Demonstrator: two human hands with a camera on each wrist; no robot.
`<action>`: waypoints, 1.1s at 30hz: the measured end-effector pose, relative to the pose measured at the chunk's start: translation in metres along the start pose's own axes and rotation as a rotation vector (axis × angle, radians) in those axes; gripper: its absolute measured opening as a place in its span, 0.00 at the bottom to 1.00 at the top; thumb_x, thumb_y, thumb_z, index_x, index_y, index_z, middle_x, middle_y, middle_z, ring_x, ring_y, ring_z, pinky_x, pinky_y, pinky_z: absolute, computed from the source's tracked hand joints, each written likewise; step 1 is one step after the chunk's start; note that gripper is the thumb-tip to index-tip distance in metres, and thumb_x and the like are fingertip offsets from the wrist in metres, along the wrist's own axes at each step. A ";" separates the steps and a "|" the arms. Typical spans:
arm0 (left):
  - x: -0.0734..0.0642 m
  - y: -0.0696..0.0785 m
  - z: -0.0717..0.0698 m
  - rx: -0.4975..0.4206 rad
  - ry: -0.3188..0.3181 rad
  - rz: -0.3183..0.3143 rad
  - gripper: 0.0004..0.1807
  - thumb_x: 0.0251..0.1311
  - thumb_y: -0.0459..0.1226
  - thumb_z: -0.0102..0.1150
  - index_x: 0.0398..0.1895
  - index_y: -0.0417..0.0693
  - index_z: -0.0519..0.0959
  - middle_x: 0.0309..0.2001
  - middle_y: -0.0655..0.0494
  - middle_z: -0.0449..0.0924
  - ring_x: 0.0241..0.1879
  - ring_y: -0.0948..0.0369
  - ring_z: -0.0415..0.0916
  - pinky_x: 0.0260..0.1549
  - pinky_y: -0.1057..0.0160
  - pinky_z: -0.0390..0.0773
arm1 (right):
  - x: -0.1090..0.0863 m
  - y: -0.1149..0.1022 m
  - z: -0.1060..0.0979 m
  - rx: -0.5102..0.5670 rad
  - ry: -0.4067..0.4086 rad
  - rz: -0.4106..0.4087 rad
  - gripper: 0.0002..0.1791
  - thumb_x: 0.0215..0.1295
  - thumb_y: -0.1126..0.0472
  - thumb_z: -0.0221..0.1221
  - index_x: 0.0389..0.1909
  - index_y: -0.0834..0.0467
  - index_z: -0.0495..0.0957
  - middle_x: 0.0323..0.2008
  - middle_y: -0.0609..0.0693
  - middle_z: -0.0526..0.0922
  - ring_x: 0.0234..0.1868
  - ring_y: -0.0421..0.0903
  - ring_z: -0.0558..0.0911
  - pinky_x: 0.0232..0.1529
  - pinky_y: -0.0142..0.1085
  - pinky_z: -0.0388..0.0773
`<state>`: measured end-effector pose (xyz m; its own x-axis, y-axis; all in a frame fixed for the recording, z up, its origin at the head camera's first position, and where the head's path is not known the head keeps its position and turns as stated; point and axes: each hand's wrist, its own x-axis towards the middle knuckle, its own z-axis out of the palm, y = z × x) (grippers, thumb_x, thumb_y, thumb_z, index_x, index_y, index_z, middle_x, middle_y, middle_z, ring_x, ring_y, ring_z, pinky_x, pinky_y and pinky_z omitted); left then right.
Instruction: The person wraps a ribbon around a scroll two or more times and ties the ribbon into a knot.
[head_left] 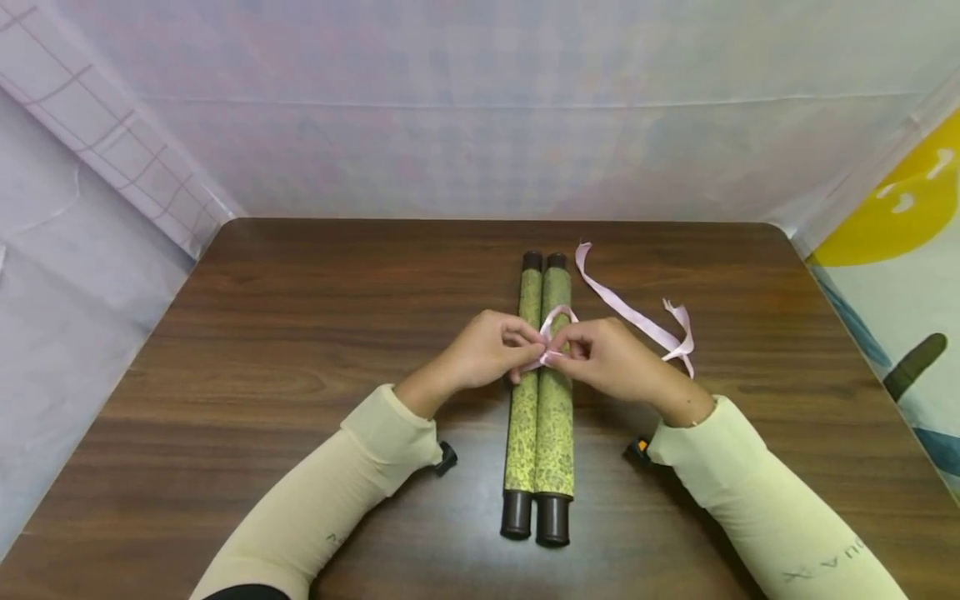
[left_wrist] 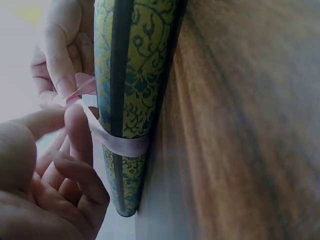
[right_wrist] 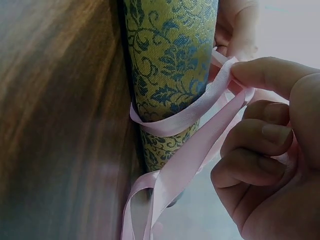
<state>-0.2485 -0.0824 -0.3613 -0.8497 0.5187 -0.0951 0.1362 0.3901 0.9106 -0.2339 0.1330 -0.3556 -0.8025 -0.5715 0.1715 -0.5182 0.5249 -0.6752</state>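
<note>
Two rolls of a brocade scroll (head_left: 555,417), yellow-green with dark patterning and dark brown end knobs, lie side by side on the table. A pink ribbon (right_wrist: 172,124) passes around the scroll, and part of it forms a small loop above the rolls. Over the middle of the scroll, my left hand (head_left: 487,346) pinches the ribbon between thumb and forefinger. Fingertips nearly meeting it, my right hand (head_left: 611,358) pinches the ribbon too, its other fingers curled in. In the right wrist view, a long ribbon length hangs from the pinch; the crossing itself is partly hidden by fingers.
The ribbon's long tail trails across the brown wooden table (head_left: 300,333) to the right of the scroll, its end cut ragged. A pale cloth wall (head_left: 480,158) stands behind the table's far edge. Small dark devices sit at both wrists below the cream sleeves (head_left: 382,442).
</note>
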 end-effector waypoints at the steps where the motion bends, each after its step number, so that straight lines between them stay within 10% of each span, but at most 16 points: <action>1: 0.000 0.001 0.000 0.023 0.001 0.004 0.08 0.65 0.37 0.64 0.45 0.45 0.85 0.36 0.53 0.88 0.19 0.61 0.79 0.22 0.64 0.79 | 0.000 0.000 0.000 -0.001 0.002 0.001 0.03 0.63 0.61 0.67 0.31 0.52 0.83 0.17 0.40 0.72 0.17 0.34 0.67 0.18 0.29 0.65; 11: -0.010 0.009 -0.003 0.428 -0.064 0.065 0.13 0.60 0.39 0.64 0.48 0.52 0.85 0.37 0.58 0.80 0.34 0.63 0.74 0.34 0.67 0.75 | -0.001 -0.001 0.004 -0.037 0.003 -0.029 0.02 0.65 0.59 0.66 0.32 0.52 0.84 0.16 0.40 0.72 0.17 0.33 0.66 0.19 0.29 0.66; 24: -0.006 0.010 0.001 0.407 -0.213 0.043 0.09 0.60 0.42 0.67 0.29 0.49 0.78 0.22 0.63 0.70 0.23 0.68 0.66 0.23 0.72 0.68 | -0.001 -0.003 0.002 -0.036 0.004 -0.053 0.05 0.64 0.61 0.66 0.29 0.49 0.82 0.16 0.40 0.70 0.18 0.35 0.67 0.19 0.29 0.65; 33: -0.008 0.018 0.005 0.535 -0.172 -0.021 0.17 0.64 0.43 0.62 0.19 0.53 0.71 0.18 0.63 0.69 0.18 0.67 0.65 0.19 0.71 0.66 | 0.000 -0.001 0.004 -0.029 -0.006 -0.061 0.04 0.65 0.60 0.66 0.30 0.50 0.83 0.16 0.39 0.70 0.17 0.33 0.66 0.19 0.29 0.65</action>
<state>-0.2372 -0.0760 -0.3461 -0.7660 0.6056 -0.2156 0.3978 0.7100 0.5811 -0.2320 0.1300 -0.3581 -0.7673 -0.6070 0.2069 -0.5745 0.5073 -0.6423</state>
